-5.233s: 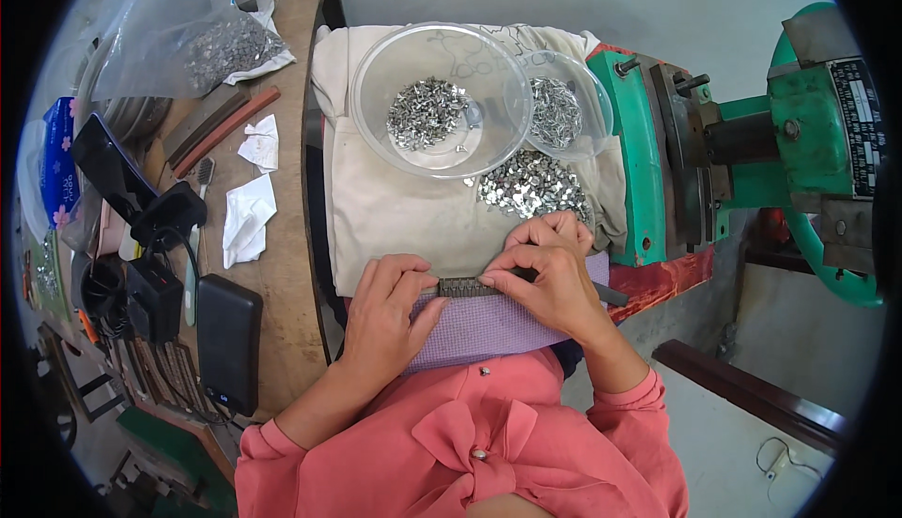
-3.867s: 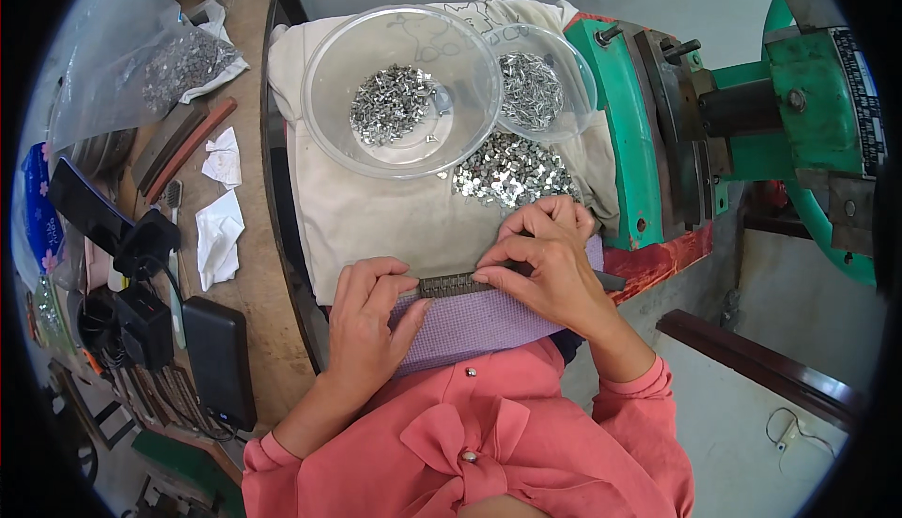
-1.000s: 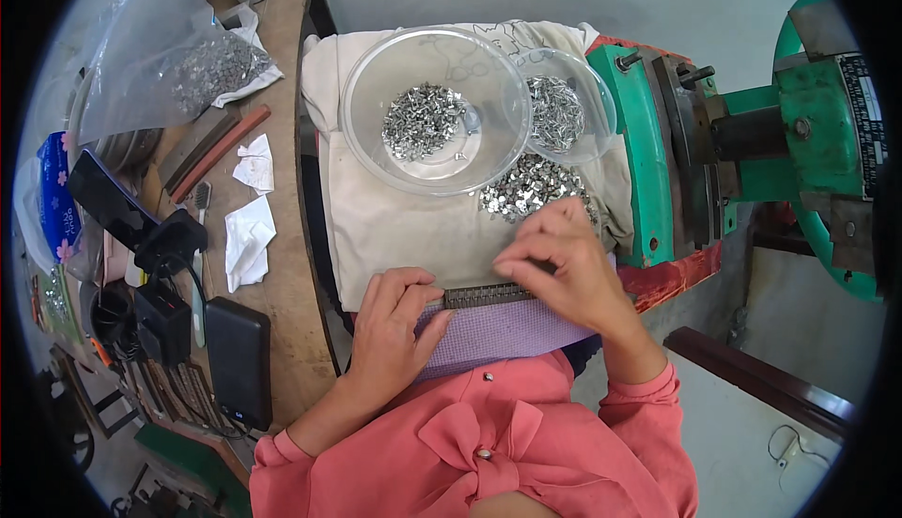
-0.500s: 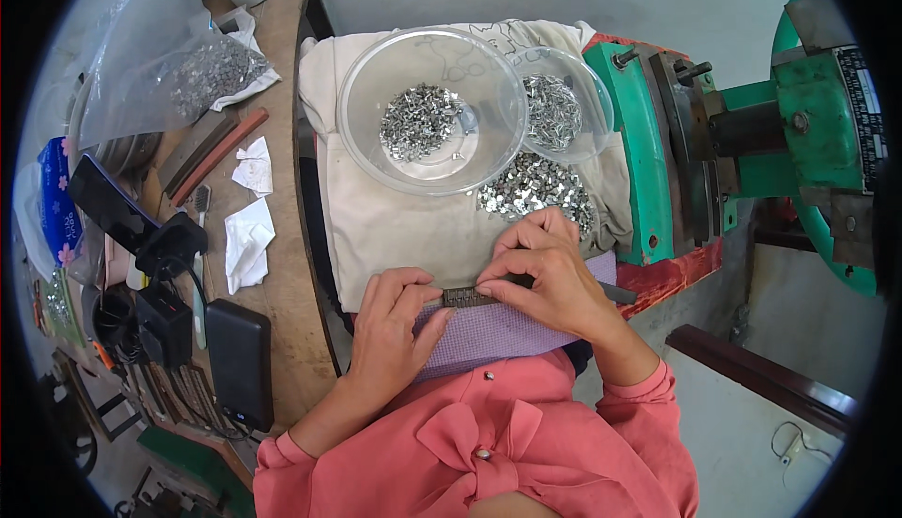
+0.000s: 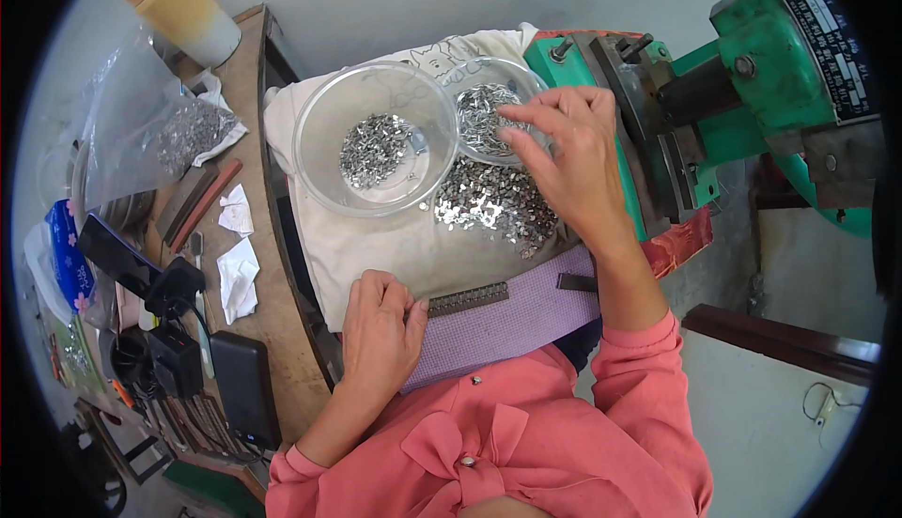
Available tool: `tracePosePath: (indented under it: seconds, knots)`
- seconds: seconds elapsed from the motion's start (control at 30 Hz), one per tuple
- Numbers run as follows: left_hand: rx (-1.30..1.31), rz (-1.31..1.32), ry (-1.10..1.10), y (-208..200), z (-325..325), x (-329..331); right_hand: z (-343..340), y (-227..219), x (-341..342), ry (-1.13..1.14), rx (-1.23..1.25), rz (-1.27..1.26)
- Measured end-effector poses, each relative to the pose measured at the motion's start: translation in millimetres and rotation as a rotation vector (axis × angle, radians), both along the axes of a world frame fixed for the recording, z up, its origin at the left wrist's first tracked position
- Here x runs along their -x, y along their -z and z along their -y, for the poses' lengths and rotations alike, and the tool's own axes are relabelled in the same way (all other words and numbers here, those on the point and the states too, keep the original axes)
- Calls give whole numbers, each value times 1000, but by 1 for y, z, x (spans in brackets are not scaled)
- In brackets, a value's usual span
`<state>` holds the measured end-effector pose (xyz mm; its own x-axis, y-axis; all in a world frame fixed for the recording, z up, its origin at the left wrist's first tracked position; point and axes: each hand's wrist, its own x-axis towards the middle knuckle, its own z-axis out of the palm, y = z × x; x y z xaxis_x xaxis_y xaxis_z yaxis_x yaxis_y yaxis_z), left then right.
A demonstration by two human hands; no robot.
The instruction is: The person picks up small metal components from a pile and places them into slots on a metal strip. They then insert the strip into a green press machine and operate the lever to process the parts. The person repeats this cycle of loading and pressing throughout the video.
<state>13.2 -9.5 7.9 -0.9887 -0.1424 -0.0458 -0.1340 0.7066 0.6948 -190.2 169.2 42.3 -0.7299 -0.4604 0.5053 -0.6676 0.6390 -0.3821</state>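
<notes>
A: Nearest first, what's on your feed?
B: My left hand (image 5: 381, 335), fingers pinching the left end of the slotted bar (image 5: 468, 299). Bar's lying on the purple cloth (image 5: 470, 340), along its far edge.
A: Anything else there?
B: Short dark strip (image 5: 575, 282), same cloth, right of the bar.
A: Further out?
B: Beige cloth (image 5: 329, 264). Heap of shiny metal bits (image 5: 498, 203) on it, just this side of the small clear tub (image 5: 498, 67).
A: Right hand?
B: My right hand (image 5: 578, 156) is over that tub's silver pins (image 5: 474, 128), fingers parted, gap between the tips. Can't tell if they touch the pins.
A: Rest, quick?
B: Big clear tub (image 5: 324, 175) left of the small one, metal pieces inside. Green machine (image 5: 770, 67) off right. Wooden table (image 5: 291, 349) on the left, yellow bottle (image 5: 178, 11) at its far end.
</notes>
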Motion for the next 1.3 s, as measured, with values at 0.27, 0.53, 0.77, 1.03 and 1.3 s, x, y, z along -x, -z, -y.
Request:
tracePosePath:
  seconds: [0.27, 0.53, 0.77, 1.03, 1.3]
  knots:
    - [92, -3, 19, -1, -1, -2, -62, 4, -91, -88, 121, 246]
    - [118, -169, 156, -55, -11, 18, -126, 35, -149, 235, 123, 290]
    - [221, -482, 173, -63, -25, 124, -151, 34, -143, 237, -7, 400]
    - [34, -508, 131, -58, -15, 109, -154, 34, -136, 163, -15, 442]
    - [-272, -146, -130, -19, 11, -6, -103, 23, -131, -63, 81, 406]
